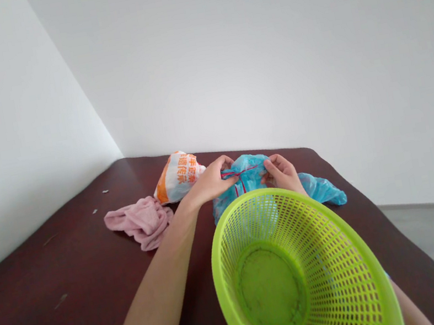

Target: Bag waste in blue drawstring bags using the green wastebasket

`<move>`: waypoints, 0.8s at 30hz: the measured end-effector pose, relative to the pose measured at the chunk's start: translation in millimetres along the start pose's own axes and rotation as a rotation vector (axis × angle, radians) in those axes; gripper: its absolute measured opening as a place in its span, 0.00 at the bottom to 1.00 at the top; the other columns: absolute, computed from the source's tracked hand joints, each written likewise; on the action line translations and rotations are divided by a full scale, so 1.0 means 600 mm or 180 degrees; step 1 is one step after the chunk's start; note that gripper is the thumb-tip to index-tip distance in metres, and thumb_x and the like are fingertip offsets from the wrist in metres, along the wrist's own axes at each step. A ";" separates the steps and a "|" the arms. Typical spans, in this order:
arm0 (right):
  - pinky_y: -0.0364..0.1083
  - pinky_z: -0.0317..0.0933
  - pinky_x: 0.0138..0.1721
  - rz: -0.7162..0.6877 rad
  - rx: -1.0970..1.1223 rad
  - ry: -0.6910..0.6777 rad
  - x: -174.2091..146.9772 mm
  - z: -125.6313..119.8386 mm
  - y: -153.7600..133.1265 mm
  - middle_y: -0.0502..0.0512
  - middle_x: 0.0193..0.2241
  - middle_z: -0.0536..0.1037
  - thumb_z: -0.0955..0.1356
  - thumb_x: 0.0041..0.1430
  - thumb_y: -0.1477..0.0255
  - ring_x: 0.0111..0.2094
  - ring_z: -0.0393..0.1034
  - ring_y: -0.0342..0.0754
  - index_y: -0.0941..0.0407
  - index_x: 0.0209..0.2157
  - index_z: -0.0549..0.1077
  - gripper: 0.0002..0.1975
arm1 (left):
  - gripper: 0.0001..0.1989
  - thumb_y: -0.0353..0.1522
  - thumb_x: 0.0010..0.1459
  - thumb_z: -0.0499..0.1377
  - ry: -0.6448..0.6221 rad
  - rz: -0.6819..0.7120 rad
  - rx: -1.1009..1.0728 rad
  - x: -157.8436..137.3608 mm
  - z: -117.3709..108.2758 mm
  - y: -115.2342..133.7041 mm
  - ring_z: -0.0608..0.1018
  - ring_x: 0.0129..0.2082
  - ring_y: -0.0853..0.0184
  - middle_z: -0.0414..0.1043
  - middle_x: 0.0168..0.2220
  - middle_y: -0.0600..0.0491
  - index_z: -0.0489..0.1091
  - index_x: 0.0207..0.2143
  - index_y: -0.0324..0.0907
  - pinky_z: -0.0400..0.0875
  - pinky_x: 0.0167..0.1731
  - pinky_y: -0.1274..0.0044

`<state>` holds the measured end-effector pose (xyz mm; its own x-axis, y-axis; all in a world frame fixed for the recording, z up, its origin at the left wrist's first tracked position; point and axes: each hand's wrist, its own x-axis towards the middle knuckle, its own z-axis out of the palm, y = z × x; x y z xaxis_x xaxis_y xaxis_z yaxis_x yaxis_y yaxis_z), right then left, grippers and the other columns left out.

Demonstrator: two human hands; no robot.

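Both hands are on a crinkled blue plastic bag (251, 179) with red drawstrings across it. My left hand (215, 179) pinches the bag's left edge near the red string. On the other side my right hand (283, 173) grips the bag's edge between thumb and fingers. A lime-green plastic basket (271, 290) with a slotted wall is tilted in front, its opening toward me. It hides the lower part of the blue bag and most of my right forearm. Whatever the bag may contain cannot be made out.
A pink cloth (143, 220) lies crumpled left of my arm. Behind it sits a white and orange printed plastic bag (179, 176). More blue plastic (322, 188) spreads out at the right. White walls border the dark red tabletop (79, 265), which has small scraps on it.
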<state>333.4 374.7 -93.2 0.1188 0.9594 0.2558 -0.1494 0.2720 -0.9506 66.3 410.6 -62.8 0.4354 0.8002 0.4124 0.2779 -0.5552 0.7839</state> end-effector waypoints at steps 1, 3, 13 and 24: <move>0.48 0.68 0.26 -0.0003 0.0035 0.0030 0.001 0.000 0.000 0.44 0.26 0.83 0.88 0.42 0.30 0.23 0.77 0.49 0.47 0.37 0.71 0.43 | 0.16 0.30 0.60 0.73 0.0025 -0.0022 0.0022 0.001 -0.002 -0.003 0.86 0.53 0.52 0.86 0.50 0.48 0.78 0.50 0.47 0.79 0.57 0.64; 0.48 0.68 0.26 -0.0037 0.0058 0.0112 0.002 -0.002 0.001 0.44 0.26 0.83 0.88 0.42 0.30 0.23 0.76 0.49 0.47 0.37 0.72 0.43 | 0.18 0.28 0.57 0.70 0.0011 -0.0040 0.0010 0.003 -0.006 -0.007 0.86 0.53 0.52 0.86 0.50 0.48 0.78 0.50 0.47 0.80 0.59 0.63; 0.50 0.68 0.27 -0.0363 -0.0136 0.0439 0.016 -0.026 0.010 0.45 0.25 0.79 0.86 0.51 0.33 0.24 0.73 0.50 0.46 0.39 0.73 0.37 | 0.22 0.25 0.54 0.62 0.0011 -0.0298 0.0016 -0.002 -0.033 -0.004 0.87 0.51 0.54 0.88 0.51 0.50 0.80 0.50 0.48 0.79 0.52 0.67; 0.61 0.80 0.55 -0.1645 -0.1004 0.0622 -0.007 -0.020 -0.014 0.59 0.59 0.82 0.83 0.68 0.53 0.54 0.81 0.60 0.43 0.54 0.87 0.18 | 0.26 0.22 0.54 0.58 0.0435 -0.0044 -0.0308 -0.001 -0.016 0.028 0.86 0.60 0.56 0.86 0.58 0.50 0.77 0.54 0.49 0.77 0.63 0.65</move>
<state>346.0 367.4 -88.7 0.2797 0.6706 0.6870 0.2679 0.6327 -0.7266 62.5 403.1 -45.1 0.3097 0.8347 0.4553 0.1965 -0.5247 0.8283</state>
